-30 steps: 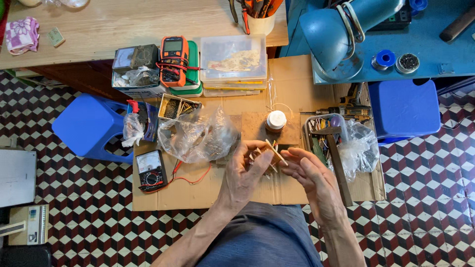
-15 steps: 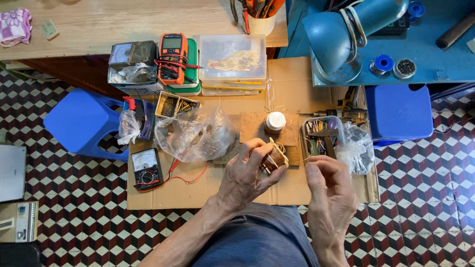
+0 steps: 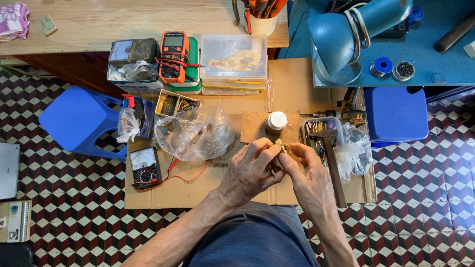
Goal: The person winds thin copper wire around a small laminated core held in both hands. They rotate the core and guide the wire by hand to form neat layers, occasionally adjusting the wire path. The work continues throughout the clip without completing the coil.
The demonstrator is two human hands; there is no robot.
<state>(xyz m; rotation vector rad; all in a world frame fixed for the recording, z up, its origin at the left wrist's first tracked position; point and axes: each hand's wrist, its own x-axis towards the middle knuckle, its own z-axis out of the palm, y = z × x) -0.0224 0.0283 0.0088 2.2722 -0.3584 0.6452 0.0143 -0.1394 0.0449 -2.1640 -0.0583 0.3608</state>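
Two bare hands meet over a sheet of cardboard on a checkered tile floor. The left hand and right hand close their fingertips together on a small yellowish part, held between them; what kind of part it is cannot be told. Just right of the right hand lies a hammer beside a clear plastic bag. Just beyond the hands stands a small white-capped jar. Left of the left hand sits a crumpled clear bag, and farther left a black dial meter. Farther off are an orange meter, a clear plastic box, a blue stool and a blue lamp.
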